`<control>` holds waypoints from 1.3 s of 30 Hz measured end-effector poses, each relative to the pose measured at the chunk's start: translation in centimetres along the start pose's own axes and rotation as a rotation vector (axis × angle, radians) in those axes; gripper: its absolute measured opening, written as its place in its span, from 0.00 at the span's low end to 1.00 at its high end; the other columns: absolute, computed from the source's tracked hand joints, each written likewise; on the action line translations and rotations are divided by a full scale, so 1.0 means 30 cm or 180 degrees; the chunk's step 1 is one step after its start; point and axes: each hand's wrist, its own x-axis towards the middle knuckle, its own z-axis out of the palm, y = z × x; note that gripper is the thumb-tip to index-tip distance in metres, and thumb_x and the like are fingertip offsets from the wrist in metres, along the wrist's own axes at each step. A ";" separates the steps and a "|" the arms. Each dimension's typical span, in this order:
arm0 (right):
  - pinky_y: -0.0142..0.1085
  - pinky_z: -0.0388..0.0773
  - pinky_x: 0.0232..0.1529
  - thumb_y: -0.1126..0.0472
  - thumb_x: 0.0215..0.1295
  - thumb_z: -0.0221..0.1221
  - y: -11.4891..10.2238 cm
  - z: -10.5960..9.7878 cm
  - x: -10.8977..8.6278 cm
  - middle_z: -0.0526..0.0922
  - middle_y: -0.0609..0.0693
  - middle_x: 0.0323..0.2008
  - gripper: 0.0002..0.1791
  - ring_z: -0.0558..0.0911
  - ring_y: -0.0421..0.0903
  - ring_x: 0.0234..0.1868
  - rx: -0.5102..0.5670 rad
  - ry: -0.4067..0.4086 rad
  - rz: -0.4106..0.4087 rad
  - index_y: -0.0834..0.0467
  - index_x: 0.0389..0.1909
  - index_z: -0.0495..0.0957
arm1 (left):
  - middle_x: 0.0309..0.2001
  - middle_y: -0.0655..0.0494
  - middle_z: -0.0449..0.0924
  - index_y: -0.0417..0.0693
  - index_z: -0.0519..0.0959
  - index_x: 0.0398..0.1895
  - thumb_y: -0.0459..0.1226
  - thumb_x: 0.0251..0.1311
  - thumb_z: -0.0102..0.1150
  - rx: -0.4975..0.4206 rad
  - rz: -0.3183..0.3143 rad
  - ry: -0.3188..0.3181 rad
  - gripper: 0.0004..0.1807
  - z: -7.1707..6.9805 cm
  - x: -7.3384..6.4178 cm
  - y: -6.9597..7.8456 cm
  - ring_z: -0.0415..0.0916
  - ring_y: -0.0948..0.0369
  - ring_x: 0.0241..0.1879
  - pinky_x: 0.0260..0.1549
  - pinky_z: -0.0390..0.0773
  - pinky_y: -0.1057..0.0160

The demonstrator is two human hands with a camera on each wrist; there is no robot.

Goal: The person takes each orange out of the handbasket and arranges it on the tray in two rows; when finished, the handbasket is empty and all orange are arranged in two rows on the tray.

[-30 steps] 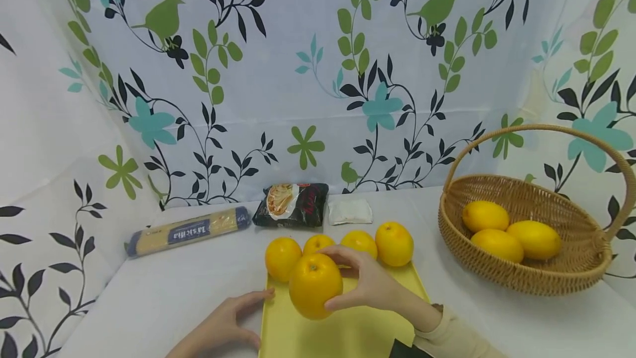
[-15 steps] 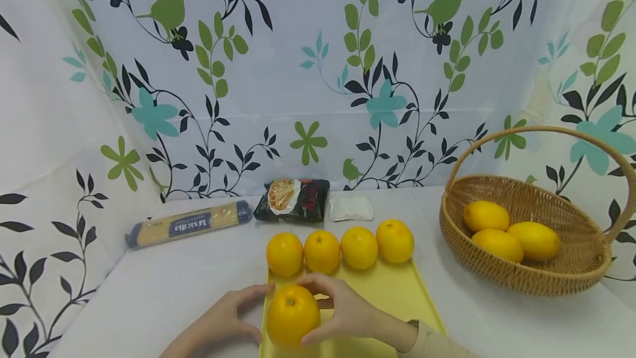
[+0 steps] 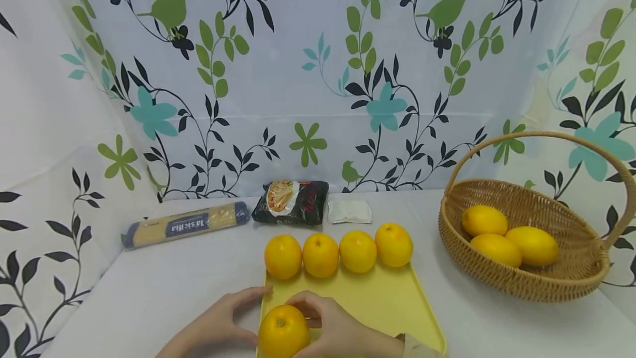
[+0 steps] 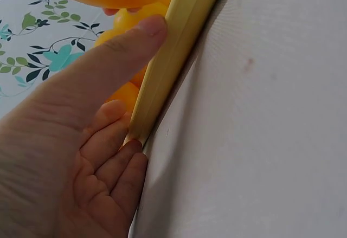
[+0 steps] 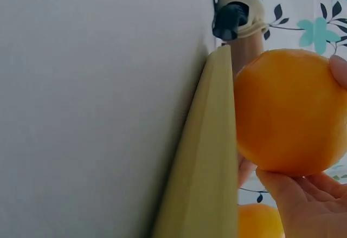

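My right hand has its grip around an orange, fingers to its far side and thumb to its near side, at the near left part of the yellow tray, just inside the rim. The left grip is wide and holds nothing: that hand lies along the tray's left side, thumb spread from the fingers, touching the edge.

Handling this well, I judge, means bringing the fruit down level and loosening only once it sits by itself, since something so round could roll (a slow, even release suits it best). I would use the left hand as a light brace, pressing too little to shift the tray on the counter, and aim clear of the rim so the orange doesn't ride up on it. The row of four oranges at the far edge is well apart, so a knock there seems unlikely.

What I can't settle is contact underneath: the rim covers the fruit's lower side in the right wrist view, and the head view crops its bottom, the tray's near edge and part of my right thumb. A dark object at a cuff is unclear too.
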 end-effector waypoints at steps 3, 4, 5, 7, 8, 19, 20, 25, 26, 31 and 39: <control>0.30 0.70 0.51 0.61 0.50 0.66 0.009 -0.002 0.000 0.74 0.44 0.50 0.30 0.72 0.42 0.52 0.0036 -0.0018 0.0065 0.57 0.54 0.65 | 0.59 0.60 0.66 0.51 0.66 0.60 0.47 0.40 0.69 0.0012 0.0013 0.0017 0.40 0.002 0.000 0.003 0.59 0.60 0.59 0.58 0.56 0.46; 0.29 0.70 0.51 0.61 0.50 0.66 0.012 -0.003 0.000 0.74 0.44 0.50 0.30 0.72 0.41 0.52 0.0033 -0.0009 0.0086 0.57 0.54 0.65 | 0.59 0.60 0.66 0.51 0.66 0.61 0.47 0.40 0.69 0.0004 0.0015 0.0017 0.40 0.003 -0.001 0.004 0.59 0.60 0.59 0.58 0.56 0.46; 0.29 0.70 0.51 0.62 0.49 0.66 0.015 -0.003 -0.001 0.74 0.44 0.50 0.30 0.71 0.41 0.52 0.0044 -0.0004 0.0112 0.57 0.54 0.65 | 0.59 0.60 0.66 0.51 0.66 0.61 0.48 0.40 0.69 0.0004 0.0013 0.0018 0.40 0.003 0.000 0.005 0.59 0.60 0.59 0.58 0.56 0.47; 0.29 0.69 0.51 0.62 0.49 0.66 0.020 -0.002 0.000 0.73 0.43 0.49 0.30 0.71 0.41 0.52 0.0049 0.0018 0.0154 0.56 0.54 0.65 | 0.59 0.60 0.66 0.52 0.66 0.61 0.48 0.39 0.69 -0.0011 -0.0001 0.0025 0.40 0.002 0.001 0.006 0.59 0.60 0.59 0.58 0.56 0.48; 0.28 0.69 0.51 0.62 0.49 0.66 0.021 -0.002 0.000 0.73 0.43 0.50 0.30 0.71 0.40 0.52 0.0041 0.0029 0.0168 0.56 0.53 0.65 | 0.59 0.60 0.66 0.52 0.66 0.61 0.48 0.39 0.69 0.0000 0.0019 0.0030 0.40 0.000 0.002 0.006 0.59 0.60 0.59 0.58 0.57 0.49; 0.28 0.65 0.54 0.64 0.51 0.64 0.032 0.012 0.001 0.69 0.44 0.52 0.31 0.68 0.40 0.56 0.0159 -0.0181 0.0075 0.57 0.54 0.60 | 0.59 0.57 0.66 0.49 0.66 0.60 0.47 0.39 0.69 -0.0022 0.0093 0.0076 0.40 -0.007 0.003 0.012 0.59 0.60 0.59 0.59 0.57 0.61; 0.28 0.65 0.54 0.63 0.52 0.64 0.033 0.013 0.000 0.69 0.44 0.52 0.31 0.68 0.40 0.56 0.0184 -0.0209 0.0104 0.57 0.54 0.59 | 0.59 0.58 0.66 0.49 0.66 0.60 0.47 0.39 0.69 -0.0040 0.0059 0.0066 0.40 -0.006 0.003 0.013 0.59 0.60 0.59 0.59 0.57 0.61; 0.28 0.64 0.55 0.64 0.52 0.64 0.029 0.012 -0.001 0.69 0.42 0.53 0.32 0.66 0.39 0.56 0.0033 -0.0184 0.0181 0.54 0.55 0.59 | 0.59 0.61 0.66 0.51 0.67 0.60 0.47 0.39 0.69 -0.0047 -0.0017 0.0076 0.40 -0.009 0.004 0.023 0.59 0.61 0.59 0.59 0.56 0.55; 0.28 0.64 0.55 0.64 0.52 0.64 0.028 0.011 -0.001 0.69 0.41 0.53 0.32 0.66 0.38 0.56 -0.0020 -0.0178 0.0190 0.53 0.56 0.59 | 0.59 0.61 0.66 0.51 0.66 0.60 0.47 0.39 0.69 -0.0044 -0.0018 0.0078 0.40 -0.011 0.005 0.024 0.59 0.60 0.60 0.59 0.56 0.54; 0.29 0.65 0.55 0.62 0.53 0.64 0.030 0.004 0.001 0.69 0.40 0.53 0.33 0.67 0.37 0.55 -0.0222 -0.0234 0.0124 0.53 0.58 0.58 | 0.60 0.58 0.66 0.50 0.66 0.60 0.46 0.40 0.69 -0.0086 -0.0001 0.0070 0.39 -0.017 0.008 0.027 0.60 0.60 0.59 0.59 0.57 0.55; 0.29 0.65 0.55 0.63 0.54 0.63 0.024 -0.003 -0.004 0.70 0.40 0.52 0.33 0.69 0.37 0.52 -0.0156 -0.0320 0.0116 0.55 0.59 0.58 | 0.60 0.58 0.66 0.51 0.66 0.60 0.45 0.40 0.69 -0.0119 -0.0052 0.0021 0.39 -0.012 0.012 0.029 0.59 0.59 0.60 0.59 0.58 0.54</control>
